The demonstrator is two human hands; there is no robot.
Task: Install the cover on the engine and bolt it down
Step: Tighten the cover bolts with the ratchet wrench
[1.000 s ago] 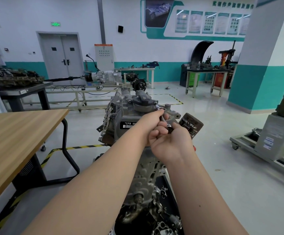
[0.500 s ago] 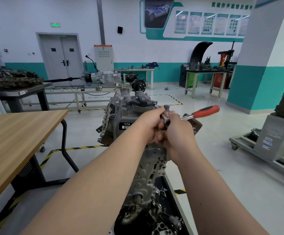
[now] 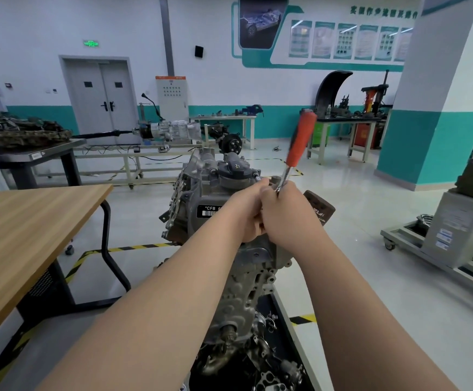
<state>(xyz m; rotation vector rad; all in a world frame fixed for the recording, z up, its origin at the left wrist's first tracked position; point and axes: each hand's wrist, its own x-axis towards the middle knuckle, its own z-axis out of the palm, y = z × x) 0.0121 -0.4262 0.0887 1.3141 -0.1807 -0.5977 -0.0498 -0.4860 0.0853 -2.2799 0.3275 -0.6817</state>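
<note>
1. Centre frame: my right hand (image 3: 289, 218) has its fingers curled round the ratchet (image 3: 299, 142) shank, red handle upright.
2. Left hand (image 3: 245, 213) is curled and touches the right; I cannot tell what it holds.
3. Both hands are over the engine (image 3: 201, 193); the grey cover (image 3: 234, 169) is seated just above them.
4. Wooden table (image 3: 26, 221) at left.

Wooden table (image 3: 32, 221) at left, black frame. Grey double door (image 3: 100, 103) on back wall, green exit sign (image 3: 91, 43) above it. Control cabinet (image 3: 172, 97) beside door. Gearbox (image 3: 173, 130) on low bench (image 3: 111, 156) before it. Poster row (image 3: 342, 39) high on wall. White-teal pillar (image 3: 438, 94) at right, wheeled stand (image 3: 404, 233) near it. Yellow-black tape (image 3: 133, 247) on floor.
</note>
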